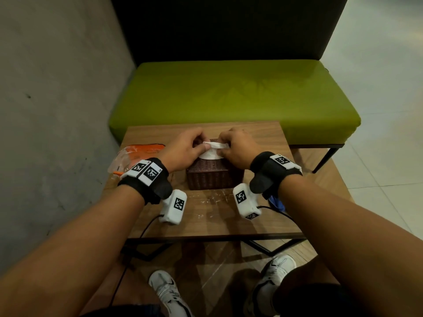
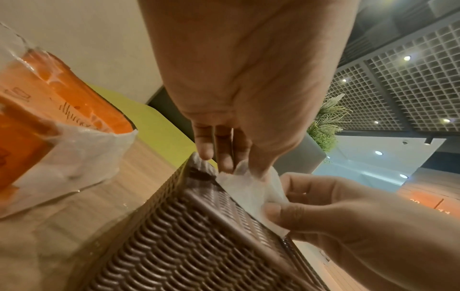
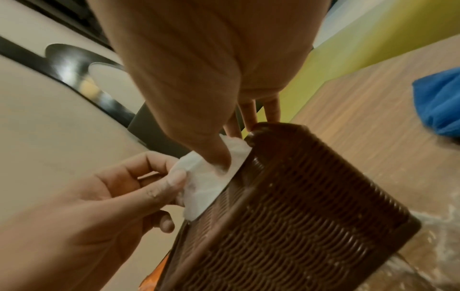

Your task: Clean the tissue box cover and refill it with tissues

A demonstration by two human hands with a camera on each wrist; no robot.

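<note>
A brown woven tissue box cover (image 1: 215,177) stands in the middle of the small wooden table (image 1: 212,227). A white tissue (image 1: 212,148) sticks up out of its top opening. My left hand (image 1: 203,146) pinches the tissue's left end and my right hand (image 1: 223,146) pinches its right end, both just above the cover. In the left wrist view the tissue (image 2: 251,189) lies over the cover (image 2: 199,236) edge. In the right wrist view my right thumb presses the tissue (image 3: 204,177) against the cover (image 3: 298,206) top.
An orange tissue pack (image 1: 137,154) in clear plastic lies at the table's left edge by the grey wall. A blue cloth (image 1: 278,203) sits at the right edge. White flecks dot the tabletop in front. A green bench (image 1: 229,99) stands beyond.
</note>
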